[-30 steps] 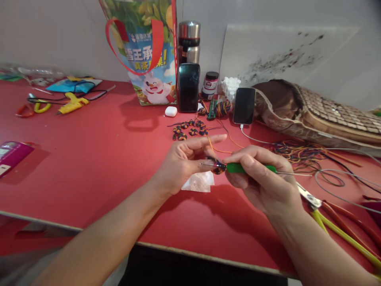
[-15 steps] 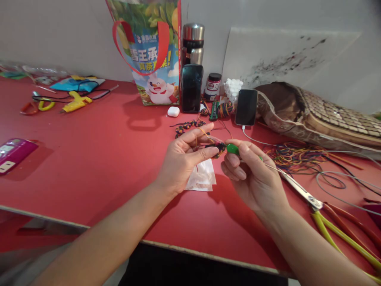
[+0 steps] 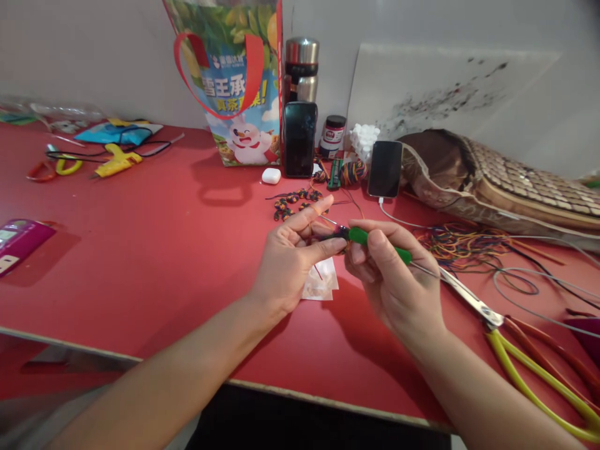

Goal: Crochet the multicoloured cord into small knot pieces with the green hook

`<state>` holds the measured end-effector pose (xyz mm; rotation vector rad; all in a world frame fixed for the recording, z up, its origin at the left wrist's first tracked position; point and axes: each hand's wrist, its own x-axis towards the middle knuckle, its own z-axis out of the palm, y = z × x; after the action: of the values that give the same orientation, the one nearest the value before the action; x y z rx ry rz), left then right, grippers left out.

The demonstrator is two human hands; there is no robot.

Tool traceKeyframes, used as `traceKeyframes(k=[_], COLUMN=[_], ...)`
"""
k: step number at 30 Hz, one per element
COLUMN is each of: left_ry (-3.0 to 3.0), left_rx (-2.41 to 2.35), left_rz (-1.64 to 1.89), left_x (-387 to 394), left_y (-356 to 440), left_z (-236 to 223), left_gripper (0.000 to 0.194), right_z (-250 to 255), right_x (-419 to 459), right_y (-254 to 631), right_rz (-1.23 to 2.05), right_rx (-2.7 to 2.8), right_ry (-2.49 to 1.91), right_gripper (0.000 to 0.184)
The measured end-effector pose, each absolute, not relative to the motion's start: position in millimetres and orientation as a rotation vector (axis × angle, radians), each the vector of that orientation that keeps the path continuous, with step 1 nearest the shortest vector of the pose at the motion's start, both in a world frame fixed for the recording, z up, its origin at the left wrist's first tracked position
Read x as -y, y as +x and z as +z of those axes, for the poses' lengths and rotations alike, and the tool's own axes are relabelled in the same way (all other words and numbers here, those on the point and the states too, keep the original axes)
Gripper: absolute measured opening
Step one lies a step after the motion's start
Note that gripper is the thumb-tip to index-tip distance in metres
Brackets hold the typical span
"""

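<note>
Though cut short by the left edge, easy enough to spot: one magenta object (image 3: 23,245) with white panels, flat on the red tabletop (image 3: 122,269). On past small scissors (image 3: 68,165) with red and yellow handles, straight to a yellow glue gun (image 3: 119,161). Up next to a red-handled tote bag (image 3: 241,134), standing tall, then down to a white earbud case (image 3: 270,176) just in front. And into the action! Left hand (image 3: 285,262), half curled, index finger stretched upward, thumb and fingers pinching a knotted cord piece (image 3: 342,233), raised over the table between both hands, above a white packet (image 3: 323,284). Just behind, dark multicoloured cord knots (image 3: 293,197), then a propped black phone (image 3: 300,140). Across to right hand (image 3: 400,269): folded snugly, gripping a green-handled crochet hook (image 3: 359,235), metal shaft slanting left, tip too small to read. Swinging right, past a charging smartphone (image 3: 384,169), then a tangle of colourful cords (image 3: 454,244), large scissors (image 3: 492,317) with blades pointing in toward the wrist, and finally a tiled mat (image 3: 539,162), slumped along the back.
</note>
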<state>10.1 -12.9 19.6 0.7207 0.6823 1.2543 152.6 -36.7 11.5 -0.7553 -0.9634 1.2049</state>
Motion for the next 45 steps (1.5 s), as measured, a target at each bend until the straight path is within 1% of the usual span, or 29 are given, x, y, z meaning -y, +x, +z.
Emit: traceKeyframes(k=[3,5,8,10,12,16,19,22,27,37,42,45], left_ry=[0.726,0.704,0.628,0.585,0.575,0.618,0.644,0.665,0.694,0.836,0.853,0.851], left_rx=[-0.72,-0.742,-0.701,-0.639,-0.594,-0.555,-0.563,-0.583,-0.615,-0.644,-0.619,-0.61], left_rz=[1.262,1.263,1.242,1.217,1.181,1.138,1.142,1.155,1.152,1.158,1.094,1.053], left_x=[14.6,15.3,15.2,13.8,11.2,5.0,1.9,0.6,-0.4,-2.2,-1.4,-1.0], left_y=[10.4,10.9,11.2,10.2,7.9,0.9,-3.6,-6.6,-8.9,-11.5,-13.6,-14.1], left_z=[19.9,19.4,18.7,19.0,19.7,20.5,19.9,19.8,20.9,22.3,23.5,24.2], left_gripper=[0.053,0.055,0.054,0.052,0.051,0.048,0.048,0.048,0.049,0.045,0.043,0.044], right_z=[6.7,2.4,-4.1,-6.5,-6.3,0.4,5.3,6.8,7.6,16.9,27.4,33.6], right_x=[36.7,37.8,41.1,43.2,44.4,45.0,44.8,44.4,43.9,40.7,36.7,34.9], right_y=[155.4,155.9,155.1,155.0,156.1,159.1,161.1,163.8,168.8,180.9,184.6,186.5], right_rz=[1.061,0.828,0.454,0.377,0.449,0.834,0.989,0.998,0.996,0.928,1.022,1.063], right_rx=[1.106,1.265,1.508,1.572,1.545,1.312,1.195,1.183,1.186,1.222,1.137,1.099], right_ry=[-0.851,-0.948,-0.997,-0.957,-0.929,-0.89,-0.871,-0.876,-0.916,-0.95,-0.95,-0.941], right_gripper=[0.013,0.014,0.024,0.028,0.027,0.02,0.018,0.015,0.018,0.014,0.02,0.02])
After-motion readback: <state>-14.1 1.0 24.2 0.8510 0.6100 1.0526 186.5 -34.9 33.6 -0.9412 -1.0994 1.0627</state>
